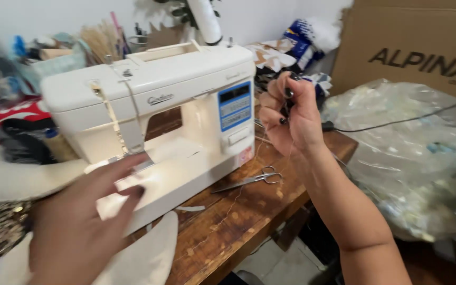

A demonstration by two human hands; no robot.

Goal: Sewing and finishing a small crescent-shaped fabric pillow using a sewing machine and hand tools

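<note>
Two hands working: I'm spreading my left hand (pixel 75 221) flat before the glossy cream sewing machine (pixel 159 111), pinching thin thread (pixel 238 192) right of it in my right hand (pixel 291 113), above steel scissors (pixel 252 179) on the worn wooden desk (pixel 233 227).

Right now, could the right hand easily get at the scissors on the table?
Probably yes: the scissors lie in the open on the wooden table, just below the right hand, though its fingers seem busy pinching thread.

White sewing machine (pixel 186 105) on wooden table (pixel 238 221)
</note>
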